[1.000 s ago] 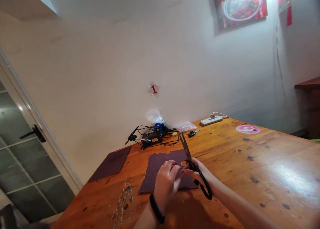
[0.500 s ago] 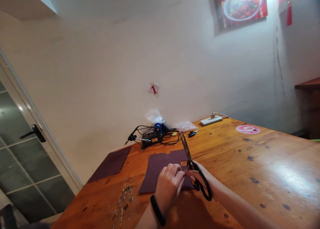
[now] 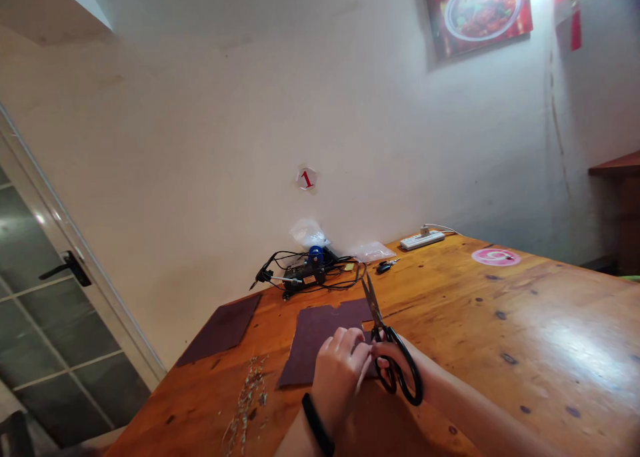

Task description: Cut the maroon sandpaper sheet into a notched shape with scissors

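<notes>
Black-handled scissors (image 3: 376,314) are in my right hand (image 3: 393,354), blades pointing up and away and slightly apart. My left hand (image 3: 340,364), with a black band on its wrist, is closed, its fingertips meeting those of my right hand; whatever they pinch is too small to make out. Under both hands lies a dark maroon sheet (image 3: 315,337) with notches cut in its edge. Small metallic pieces (image 3: 249,394) are scattered on the wood to the left of my left hand.
On the wooden table (image 3: 450,310), a second dark sheet (image 3: 220,330) lies at the left. Behind are a black device with cables (image 3: 303,270), plastic bags, small pliers (image 3: 385,267), a white power strip (image 3: 423,240) and a pink round sticker (image 3: 496,257).
The scissors have tilted and shifted slightly down and right in my right hand, with the handle loops now spread wider. My left hand has barely moved.
</notes>
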Motion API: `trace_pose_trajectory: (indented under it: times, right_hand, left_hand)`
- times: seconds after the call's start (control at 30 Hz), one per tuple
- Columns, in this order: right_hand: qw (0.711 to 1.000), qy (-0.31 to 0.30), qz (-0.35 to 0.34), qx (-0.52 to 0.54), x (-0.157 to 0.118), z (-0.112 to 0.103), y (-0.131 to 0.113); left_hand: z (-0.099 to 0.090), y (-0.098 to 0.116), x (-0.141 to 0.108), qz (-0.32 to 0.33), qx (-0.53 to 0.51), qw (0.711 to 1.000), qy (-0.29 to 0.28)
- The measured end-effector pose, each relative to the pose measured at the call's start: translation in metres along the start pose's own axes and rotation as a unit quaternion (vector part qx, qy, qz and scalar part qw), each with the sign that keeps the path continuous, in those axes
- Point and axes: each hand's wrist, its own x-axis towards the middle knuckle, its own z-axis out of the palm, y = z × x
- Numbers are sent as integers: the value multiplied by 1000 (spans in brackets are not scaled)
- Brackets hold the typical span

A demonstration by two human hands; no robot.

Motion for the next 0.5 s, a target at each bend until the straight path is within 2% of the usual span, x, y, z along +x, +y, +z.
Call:
trace_pose_trajectory:
  times: [0.33,0.5]
  right_hand:
    - [999,29,16,11,-2,0,-2]
    - [1000,18,0,-5,-2,-3,-2]
  left_hand:
    - [3,-3,1,-44,-5,998,-53]
    - [2,-4,2,-80,-45,994,-64]
